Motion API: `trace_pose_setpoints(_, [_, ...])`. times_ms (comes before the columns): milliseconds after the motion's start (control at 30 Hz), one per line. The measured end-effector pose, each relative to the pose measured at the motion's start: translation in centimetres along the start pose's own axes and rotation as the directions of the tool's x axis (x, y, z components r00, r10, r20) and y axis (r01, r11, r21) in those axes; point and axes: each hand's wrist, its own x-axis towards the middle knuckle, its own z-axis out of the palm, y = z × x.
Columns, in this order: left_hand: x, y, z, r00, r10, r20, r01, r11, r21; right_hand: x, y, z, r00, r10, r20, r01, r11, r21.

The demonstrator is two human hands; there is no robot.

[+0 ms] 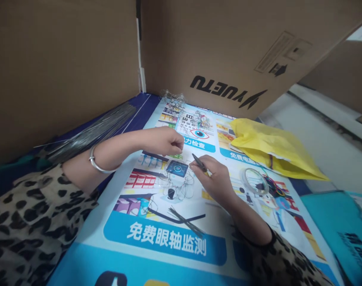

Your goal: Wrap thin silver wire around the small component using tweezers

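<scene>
My left hand [169, 142], a bangle on its wrist, is closed in a pinch above the printed poster [88, 258]. Whatever its fingers hold is hidden or too small to name. My right hand [214, 178] grips a dark, pointed, pen-like tool [200, 163] with a bit of yellow near the fingers. The tool's tip points up and left toward my left hand, apart from it. Beneath both hands lies a loose tangle of thin wire [185, 188]. Nearer to me, a small bunch of thin dark strands [187, 223] rests on the poster.
A bundle of long grey wires [94, 129] lies at left. Wire tangles [173, 101] sit at the back by cardboard walls [216, 47]. To the right are a clear tape-like ring [255, 180] with coloured strands, a yellow bag [273, 145] and a teal bag [326, 222].
</scene>
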Motion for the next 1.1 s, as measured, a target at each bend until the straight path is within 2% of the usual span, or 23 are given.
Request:
trace_pose_setpoints(233, [0.0, -0.3, 0.2, 0.997, 0.079, 0.004, -0.078, 0.988, -0.132, 0.3, -0.6, -0.2, 0.991, -0.105, 0.081, 0.108, 0.994, -0.034])
trace_pose_setpoints(367, [-0.6, 0.4, -0.2, 0.992, 0.113, 0.052, -0.096, 0.961, -0.26, 0.5, -0.4, -0.1, 0.987, -0.145, 0.075, 0.153, 0.981, -0.12])
trace_pose_setpoints(467, [-0.8, 0.8, -0.4, 0.988, 0.125, 0.092, -0.095, 0.955, -0.281, 0.5, -0.3, 0.0, 0.985, -0.146, 0.095, 0.159, 0.976, -0.149])
trace_pose_setpoints(633, [-0.7, 1.4, -0.1, 0.994, 0.093, 0.056, -0.082, 0.981, -0.176, 0.6, -0.1, 0.3, 0.982, -0.156, 0.109, 0.172, 0.972, -0.157])
trace_pose_setpoints(767, [-0.6, 1.6, 0.4, 0.994, 0.11, 0.011, -0.109, 0.993, -0.051, 0.7, 0.2, 0.7, 0.979, -0.179, 0.095, 0.192, 0.968, -0.163])
trace_pose_setpoints(933, [-0.7, 2.2, 0.5, 0.992, 0.123, 0.038, -0.126, 0.987, 0.096, 0.9, 0.6, 1.0, 0.965, -0.258, 0.051, 0.263, 0.952, -0.154])
trace_pose_setpoints(1100, [-0.8, 2.4, 0.6, 0.995, 0.095, 0.04, -0.101, 0.982, 0.161, 1.0, 0.8, 1.0, 0.962, -0.269, 0.04, 0.272, 0.946, -0.177])
